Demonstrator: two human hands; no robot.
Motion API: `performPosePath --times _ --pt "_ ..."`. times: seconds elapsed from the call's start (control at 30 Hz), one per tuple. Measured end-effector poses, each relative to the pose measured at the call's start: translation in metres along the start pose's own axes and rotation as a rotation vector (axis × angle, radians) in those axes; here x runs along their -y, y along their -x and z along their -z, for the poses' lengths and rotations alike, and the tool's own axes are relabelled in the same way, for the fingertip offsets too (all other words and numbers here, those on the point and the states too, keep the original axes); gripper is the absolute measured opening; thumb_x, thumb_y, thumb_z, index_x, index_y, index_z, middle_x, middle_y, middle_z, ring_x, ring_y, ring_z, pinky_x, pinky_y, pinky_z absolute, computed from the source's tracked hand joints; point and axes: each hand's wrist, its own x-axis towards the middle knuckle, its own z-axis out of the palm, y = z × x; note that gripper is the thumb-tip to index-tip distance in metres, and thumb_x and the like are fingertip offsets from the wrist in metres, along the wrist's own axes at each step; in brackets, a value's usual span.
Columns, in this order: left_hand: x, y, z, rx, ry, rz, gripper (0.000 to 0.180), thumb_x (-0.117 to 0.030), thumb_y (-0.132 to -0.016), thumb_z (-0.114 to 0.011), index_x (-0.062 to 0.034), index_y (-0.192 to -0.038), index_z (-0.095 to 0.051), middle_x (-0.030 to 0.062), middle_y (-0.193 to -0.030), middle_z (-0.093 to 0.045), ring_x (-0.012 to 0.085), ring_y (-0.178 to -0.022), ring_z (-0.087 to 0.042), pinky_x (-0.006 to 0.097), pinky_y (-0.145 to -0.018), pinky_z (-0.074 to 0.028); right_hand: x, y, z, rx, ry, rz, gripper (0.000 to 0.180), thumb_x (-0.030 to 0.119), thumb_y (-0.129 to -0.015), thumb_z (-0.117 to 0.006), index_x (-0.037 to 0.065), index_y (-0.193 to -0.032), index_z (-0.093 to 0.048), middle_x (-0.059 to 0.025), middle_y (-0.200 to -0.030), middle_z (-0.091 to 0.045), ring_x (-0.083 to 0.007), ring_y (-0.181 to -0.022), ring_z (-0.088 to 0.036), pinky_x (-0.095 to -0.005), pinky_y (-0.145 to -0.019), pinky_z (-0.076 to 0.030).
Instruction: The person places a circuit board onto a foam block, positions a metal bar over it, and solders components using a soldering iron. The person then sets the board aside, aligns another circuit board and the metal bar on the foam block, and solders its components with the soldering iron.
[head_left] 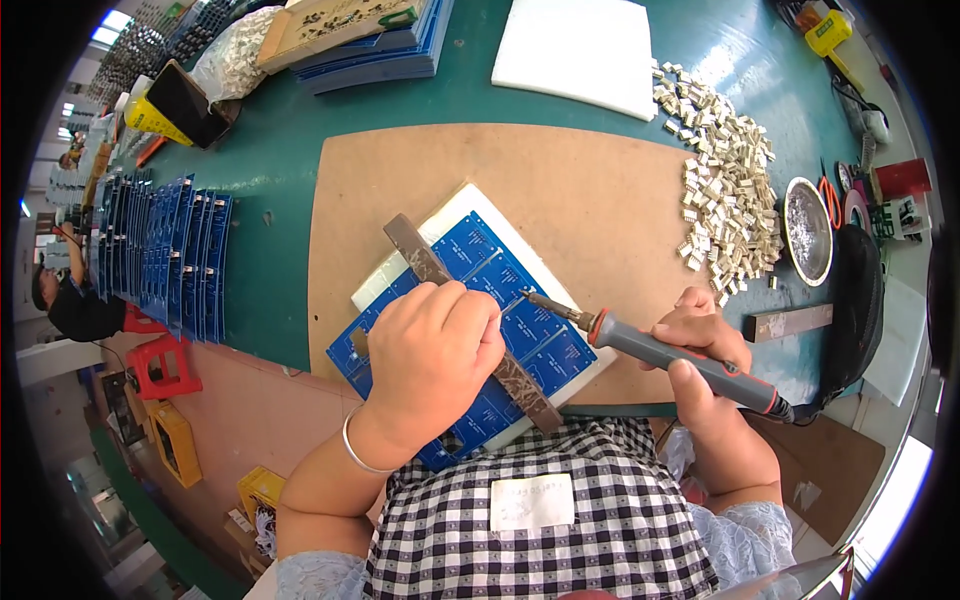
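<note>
My right hand (700, 345) is wrapped round the grey-and-red handle of a soldering iron (665, 357). The iron's tip touches or hovers just over a blue circuit board panel (545, 345); which of these I cannot tell. This panel lies at a slant on a white foam pad (452, 212). Across the panel rests a brown metal bar (528, 393). My left hand (425, 345) is closed in a fist over the panel and the bar, fingers curled under; whatever they hold is hidden. A brown end of something (360, 342) pokes out left of the fist.
Under the pad lies a brown board (375, 170) on the green table (270, 300). Small metallic parts (730, 180) are heaped at right, beside a metal bowl (808, 232) and another bar (790, 323). Upright blue circuit boards (165, 255) stand left; white foam (575, 55) lies at the back.
</note>
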Motion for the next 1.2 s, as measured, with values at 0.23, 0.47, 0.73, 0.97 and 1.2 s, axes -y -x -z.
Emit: performPosePath --times 0.23,0.47,0.73,0.97,1.2 --pt "0.001 0.000 -0.001 0.005 -0.011 0.000 0.018 0.004 -0.064 -0.067 -0.0078 -0.073 -0.056 0.0054 -0.066 -0.053 0.0230 -0.059 -0.053 0.034 -0.051 -0.042 -0.001 -0.001 -0.001 0.026 0.009 0.004 0.021 0.022 -0.082 -0.064 0.003 -0.091 -0.063 -0.0062 -0.076 -0.071 -0.0127 -0.065 -0.062 -0.0336 -0.078 -0.037" --pt "0.000 -0.002 -0.002 0.003 -0.006 0.005 0.018 0.003 -0.065 -0.068 -0.0074 -0.073 -0.056 0.0060 -0.066 -0.054 0.0241 -0.060 -0.054 0.034 -0.051 -0.043 -0.002 -0.004 -0.002 0.040 0.003 0.001 0.023 0.023 -0.083 -0.064 0.002 -0.092 -0.063 -0.0044 -0.073 -0.069 -0.0129 -0.064 -0.061 -0.0336 -0.078 -0.037" --pt "0.004 -0.006 -0.005 0.003 0.010 -0.008 0.017 0.003 -0.067 -0.068 -0.0064 -0.074 -0.056 0.0069 -0.067 -0.056 0.0255 -0.060 -0.054 0.035 -0.053 -0.045 -0.005 -0.007 -0.005 0.043 0.018 0.019 0.023 0.021 -0.082 -0.063 0.001 -0.093 -0.063 -0.0041 -0.072 -0.069 -0.0130 -0.063 -0.060 -0.0332 -0.078 -0.037" --pt "0.005 -0.004 0.007 0.037 -0.040 0.021 0.014 -0.003 -0.069 -0.075 -0.0077 -0.079 -0.066 0.0049 -0.060 -0.050 0.0217 -0.056 -0.051 0.033 -0.050 -0.041 -0.001 -0.010 -0.001 0.064 0.063 0.033 0.023 0.021 -0.079 -0.064 0.000 -0.090 -0.065 -0.0054 -0.075 -0.069 -0.0150 -0.064 -0.060 -0.0339 -0.077 -0.038" --pt "0.005 0.004 0.004 -0.030 0.103 0.110 0.015 -0.004 -0.073 -0.071 -0.0065 -0.084 -0.063 0.0071 -0.067 -0.055 0.0250 -0.062 -0.057 0.035 -0.055 -0.046 0.000 -0.008 0.002 0.072 0.071 0.040 0.025 0.023 -0.077 -0.065 0.001 -0.088 -0.066 -0.0060 -0.076 -0.068 -0.0159 -0.064 -0.060 -0.0343 -0.077 -0.038"
